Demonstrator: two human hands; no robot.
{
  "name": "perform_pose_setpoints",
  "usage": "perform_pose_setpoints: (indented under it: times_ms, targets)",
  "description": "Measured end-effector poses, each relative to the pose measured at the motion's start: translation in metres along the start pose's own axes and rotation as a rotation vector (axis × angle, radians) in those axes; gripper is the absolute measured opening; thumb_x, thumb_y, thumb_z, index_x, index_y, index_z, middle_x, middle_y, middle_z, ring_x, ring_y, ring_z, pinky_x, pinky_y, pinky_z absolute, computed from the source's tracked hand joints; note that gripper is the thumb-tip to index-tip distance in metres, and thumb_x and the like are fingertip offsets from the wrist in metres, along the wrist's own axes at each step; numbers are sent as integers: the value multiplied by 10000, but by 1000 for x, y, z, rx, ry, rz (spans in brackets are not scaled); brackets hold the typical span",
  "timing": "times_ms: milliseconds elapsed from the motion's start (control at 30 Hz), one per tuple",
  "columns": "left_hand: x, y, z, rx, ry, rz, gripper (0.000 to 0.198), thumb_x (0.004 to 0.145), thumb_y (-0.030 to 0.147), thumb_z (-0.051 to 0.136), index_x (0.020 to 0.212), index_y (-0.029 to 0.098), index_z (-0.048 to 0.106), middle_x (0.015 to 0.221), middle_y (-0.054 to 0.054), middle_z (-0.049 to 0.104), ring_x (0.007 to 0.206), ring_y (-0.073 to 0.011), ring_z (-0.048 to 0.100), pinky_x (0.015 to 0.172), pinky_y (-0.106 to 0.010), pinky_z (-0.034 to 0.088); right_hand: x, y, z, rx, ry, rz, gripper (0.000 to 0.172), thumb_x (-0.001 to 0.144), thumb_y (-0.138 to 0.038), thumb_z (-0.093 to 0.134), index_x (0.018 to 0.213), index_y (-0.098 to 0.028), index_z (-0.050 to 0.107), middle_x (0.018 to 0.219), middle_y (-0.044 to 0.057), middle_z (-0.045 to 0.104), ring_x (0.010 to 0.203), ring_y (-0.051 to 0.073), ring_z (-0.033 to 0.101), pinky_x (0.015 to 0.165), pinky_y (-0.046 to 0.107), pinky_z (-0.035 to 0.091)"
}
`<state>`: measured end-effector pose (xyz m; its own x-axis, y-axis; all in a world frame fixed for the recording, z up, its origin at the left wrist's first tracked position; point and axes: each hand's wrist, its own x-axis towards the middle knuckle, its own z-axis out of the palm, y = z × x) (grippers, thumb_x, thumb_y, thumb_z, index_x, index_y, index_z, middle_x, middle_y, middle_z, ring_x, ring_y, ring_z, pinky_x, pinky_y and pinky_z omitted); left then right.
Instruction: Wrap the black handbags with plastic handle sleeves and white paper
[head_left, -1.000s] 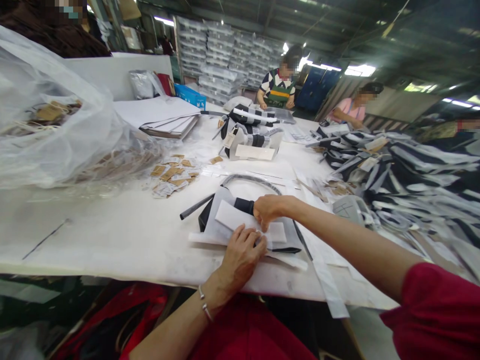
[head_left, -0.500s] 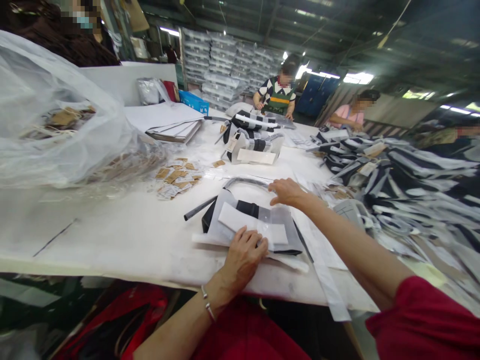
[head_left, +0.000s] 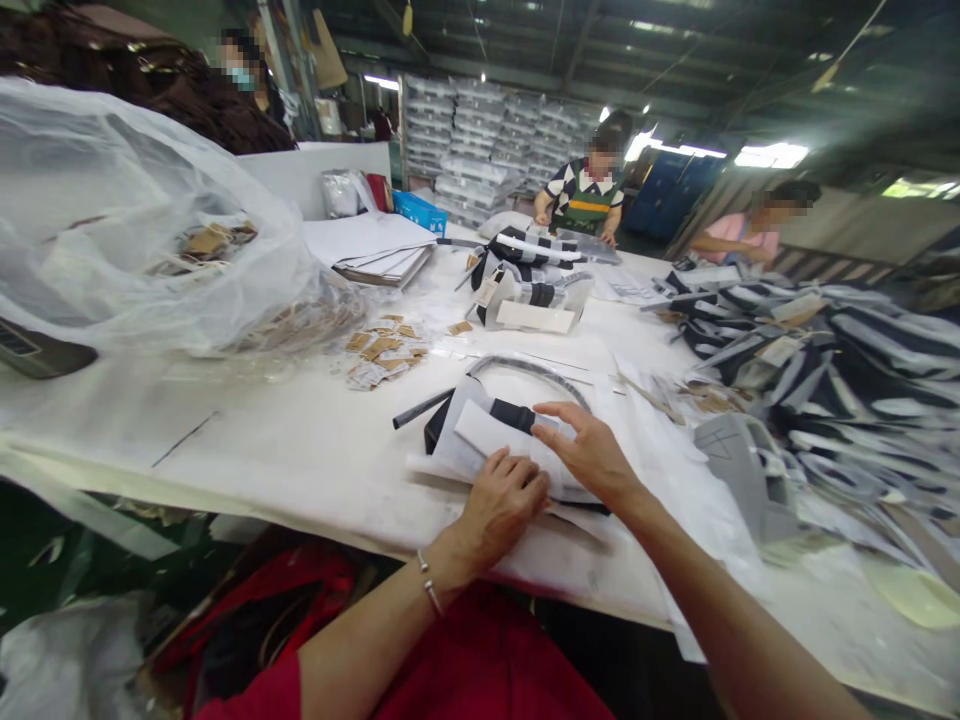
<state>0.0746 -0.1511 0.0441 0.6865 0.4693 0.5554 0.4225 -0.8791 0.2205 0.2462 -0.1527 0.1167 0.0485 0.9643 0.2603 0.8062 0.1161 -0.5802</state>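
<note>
A black bag (head_left: 513, 414), partly covered in white wrapping sheets (head_left: 480, 432), lies in front of me. Its long handle (head_left: 551, 373), covered in clear plastic, arches behind it, and a dark strap end (head_left: 420, 408) sticks out to the left. With fingers bent together over the near edge of the wrapped bag, my left hand (head_left: 504, 508) holds it against the table; its thumb is hidden. Over the bag's right side is my right hand (head_left: 589, 455), fingers apart, fingertips close to the black band across the wrapping; whether they touch is unclear.
Brown and white tags (head_left: 386, 350) lie beyond the bag, beside a large clear plastic bag (head_left: 142, 230). Another wrapped bag (head_left: 534, 300) stands farther back. Black and white bags (head_left: 817, 340) are heaped at right. Two co-workers (head_left: 589, 195) work across the table (head_left: 285, 450).
My right hand has moved from the handle's right side down and toward me, over the wrapped bag. My left hand stays on its near edge. The whole view has shifted slightly.
</note>
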Motion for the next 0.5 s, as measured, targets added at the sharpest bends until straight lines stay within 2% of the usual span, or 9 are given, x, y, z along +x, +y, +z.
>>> perform_pose_setpoints:
  times_ms: [67, 167, 233, 300, 400, 500]
  targets:
    - [-1, -4, -7, -20, -6, 61, 108, 944, 268, 565, 1012, 196, 607, 997, -36, 676, 1014, -181, 620, 1058, -402, 439, -13, 0, 18, 31, -17, -23, 274, 933, -384, 507, 1110, -247, 666, 1173, 59, 692, 1118, 240, 628, 1022, 420, 477]
    - [-10, -18, -32, -11, 58, 167, 145, 949, 192, 540, 1076, 192, 608, 1095, -37, 693, 1101, -156, 612, 1122, -382, 388, -30, 10, 42, -30, 12, -112, 303, 978, -376, 444, 1152, -232, 647, 1226, 91, 664, 1161, 252, 600, 1038, 461, 467]
    - [-20, -34, -54, 56, 156, 131, 205, 937, 175, 553, 1135, 195, 604, 1184, -53, 682, 1211, -183, 568, 1172, -430, 328, -34, 16, 48, -84, 48, -189, 312, 980, -379, 463, 1185, -215, 632, 1251, 107, 648, 1174, 264, 587, 1038, 485, 463]
    - [-32, -51, -74, 138, 215, 34, 232, 924, 207, 588, 1155, 208, 608, 1231, -72, 667, 1287, -234, 519, 1169, -485, 327, -34, 18, 47, -129, 58, -246, 314, 979, -372, 477, 1187, -194, 631, 1237, 120, 652, 1154, 267, 595, 1018, 489, 477]
    - [-50, -71, -87, 174, 112, -35, 374, 876, 311, 675, 1233, 240, 586, 1322, -98, 613, 1320, -293, 489, 1112, -515, 409, -30, 14, 41, -208, 57, -286, 331, 984, -381, 464, 1172, -174, 640, 1241, 139, 652, 1153, 277, 597, 1010, 498, 475]
    - [-61, -79, -83, 137, 2, -34, 564, 812, 302, 748, 1330, 257, 529, 1430, -116, 522, 1388, -327, 405, 1091, -510, 450, -24, 1, 38, -277, 86, -314, 397, 974, -429, 474, 1244, -173, 610, 1310, 153, 619, 1230, 298, 557, 1087, 542, 388]
